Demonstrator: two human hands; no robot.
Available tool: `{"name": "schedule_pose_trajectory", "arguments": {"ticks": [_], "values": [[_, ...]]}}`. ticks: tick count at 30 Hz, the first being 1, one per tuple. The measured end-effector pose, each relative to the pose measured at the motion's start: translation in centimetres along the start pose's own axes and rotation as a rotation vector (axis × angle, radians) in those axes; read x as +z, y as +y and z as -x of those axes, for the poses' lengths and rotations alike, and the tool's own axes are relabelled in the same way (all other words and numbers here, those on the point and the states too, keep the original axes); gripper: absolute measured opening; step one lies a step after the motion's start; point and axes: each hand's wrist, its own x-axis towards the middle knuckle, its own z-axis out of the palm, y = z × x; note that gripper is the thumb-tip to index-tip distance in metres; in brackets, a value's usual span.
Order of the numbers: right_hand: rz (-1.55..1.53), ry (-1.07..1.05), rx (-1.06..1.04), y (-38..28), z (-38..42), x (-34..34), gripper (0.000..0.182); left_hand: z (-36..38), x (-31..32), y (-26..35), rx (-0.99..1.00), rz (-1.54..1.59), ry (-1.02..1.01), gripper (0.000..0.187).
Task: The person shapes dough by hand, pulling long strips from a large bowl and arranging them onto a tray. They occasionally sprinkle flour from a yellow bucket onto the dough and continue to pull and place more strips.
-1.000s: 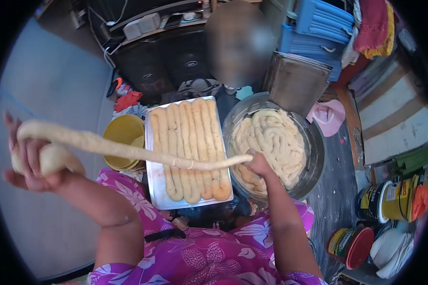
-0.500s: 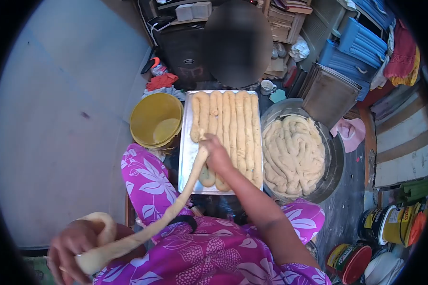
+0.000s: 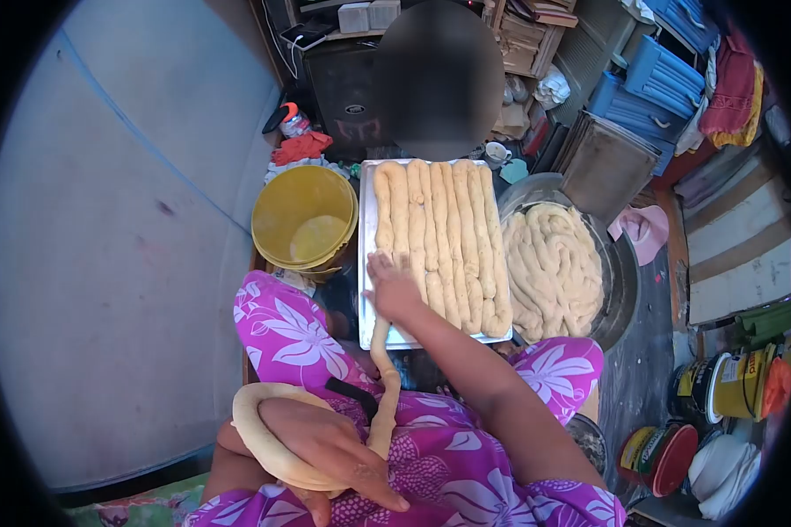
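Room: I look down into a cramped room, a pale panel (image 3: 132, 263) on the left, a black cabinet (image 3: 347, 97) ahead and a blurred patch hiding what lies beside it.
Right fingers: The fingers (image 3: 380, 263) of my right hand (image 3: 400, 294) are spread palm-down over the left side of the tray, laid on the dough rather than closed round it.
Left fingers: My left hand (image 3: 312, 426) is low over the patterned clothing (image 3: 286, 334), its fingers nearly straight; its underside is hidden, so I cannot tell how firmly it has hold of the dough.
Loose rope: One thick dough rope (image 3: 386, 378) loops round the left hand, then runs up over the tray's near edge to the right hand. I cannot tell whether it joins a row beneath.
Tray: The metal tray (image 3: 370, 202) carries long rows of dough (image 3: 444, 246), side by side and touching, across most of its width. What remains uncovered is mainly a strip along the left edge and the near-left corner.
Basin: Just right of the tray, a wide metal basin (image 3: 626, 285) holds a large coiled heap of dough (image 3: 554, 272), so plenty is left unlaid.
Around: A yellow bucket (image 3: 277, 224) is beside the tray's left; a pink cap (image 3: 646, 233) lies beyond the basin.
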Motion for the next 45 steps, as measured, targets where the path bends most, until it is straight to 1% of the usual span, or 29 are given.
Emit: {"name": "schedule_pose_trajectory", "arguments": {"ticks": [2,3,5,6,7,9,10,12,13,14,15,16,18,20,21,23,25,27,29,31,32,33,37,39,41,42,43,44,45], "values": [[0.141,-0.045,0.064,0.4,-0.1,1.1,0.054,0.2,-0.3,0.4,-0.01,0.019,-0.036,0.062],[0.146,-0.047,0.063,0.1,0.2,0.7,0.054,0.4,-0.5,0.7,-0.083,0.031,-0.035,0.061],[-0.049,-0.01,0.007,-1.1,1.6,-1.4,0.053,1.2,-0.6,1.0,-0.153,0.041,-0.031,0.061],[-0.259,-0.128,-0.16,-1.3,2.8,-2.5,0.048,1.7,-0.6,0.9,-0.107,-0.094,0.135,0.058],[-0.257,-0.141,-0.164,-1.7,4.3,-3.4,0.048,2.4,-0.7,0.7,-0.158,-0.085,0.274,0.064],[-0.286,-0.503,-0.289,-2.8,7.4,-4.2,0.038,3.5,-1.6,0.6,-0.265,-0.042,0.506,0.072],[-0.283,-0.51,-0.292,-2.5,8.5,-3.9,0.038,2.9,-1.9,1.1,-0.322,0.099,0.745,0.069],[-0.155,-0.326,-0.295,-1.4,9.6,-2.3,0.029,2.7,-5.1,1.0,-0.188,-0.072,0.858,0.069],[-0.152,-0.334,-0.301,-1.1,10.0,-1.8,0.029,2.9,-7.3,0.6,-0.23,-0.156,0.878,0.073],[-0.118,-0.281,-0.281,-0.8,10.3,-1.4,0.026,2.8,-9.3,0.7,-0.269,-0.19,0.878,0.069],[-0.087,-0.228,-0.26,-0.7,10.6,-1.0,0.024,3.1,-11.6,0.0,-0.344,-0.186,0.87,0.058],[-0.09,-0.233,-0.268,-0.5,10.9,-0.5,0.024,2.9,-13.7,0.6,-0.519,-0.093,0.831,0.048],[-0.326,-0.069,-0.198,-0.2,11.3,0.0,0.029,3.0,-18.0,-2.6,-0.818,-0.172,0.971,0.05],[-0.36,-0.048,-0.173,-0.6,11.4,-0.8,0.033,3.9,-22.2,-5.6,-1.268,-0.313,0.93,0.054],[-0.386,-0.026,-0.147,-0.7,11.3,-1.3,0.037,3.7,-23.4,-6.9,-1.27,-0.315,0.928,0.054],[-0.317,-0.033,-0.174,-0.8,11.3,-1.5,0.04,3.3,-25.4,-9.3,-1.42,-0.568,0.957,0.058],[-0.244,-0.039,-0.201,-1.0,11.1,-2.0,0.044,4.6,-28.0,-13.0,-1.411,-0.644,1.011,0.061],[-0.122,-0.162,-0.209,-1.2,10.9,-2.4,0.045,6.1,-30.7,-16.4,-1.395,-0.726,1.064,0.065],[-0.102,-0.123,-0.228,-0.9,10.9,-1.5,0.047,7.6,-33.1,-19.3,-1.388,-0.835,1.03,0.063],[-0.117,-0.107,-0.237,-0.8,10.8,-1.6,0.048,8.3,-35.1,-22.0,-1.425,-0.86,1.082,0.058],[-0.122,-0.137,-0.235,-0.8,10.7,-1.8,0.049,8.5,-35.8,-22.8,-1.421,-0.828,1.184,0.059],[-0.122,-0.139,-0.228,-0.6,10.6,-1.7,0.049,8.6,-36.1,-23.3,-1.417,-0.792,1.284,0.059],[-0.22,-0.194,-0.217,-0.3,10.3,-1.7,0.053,8.6,-37.1,-23.6,-1.39,-0.733,1.226,0.057],[-0.237,-0.235,-0.213,0.0,10.2,-2.2,0.053,7.7,-38.7,-21.9,-1.349,-1.117,1.151,0.052],[-0.346,-0.236,-0.246,0.3,9.8,-3.2,0.058,5.9,-41.3,-18.3,-1.101,-0.802,1.261,0.044],[-0.349,-0.235,-0.242,0.7,9.1,-4.0,0.058,4.2,-41.0,-16.3,-0.841,-0.716,1.375,0.042],[-0.559,-0.155,-0.078,1.2,8.0,-5.1,0.062,1.9,-40.3,-14.5,-0.58,-0.621,1.468,0.041],[-0.763,-0.071,0.09,1.8,6.5,-6.4,0.066,-0.4,-39.2,-13.1,-0.494,-0.619,1.442,0.039],[-0.857,0.054,0.172,2.7,4.4,-7.8,0.071,-2.7,-37.6,-12.2,-0.407,-0.615,1.413,0.037]]}}
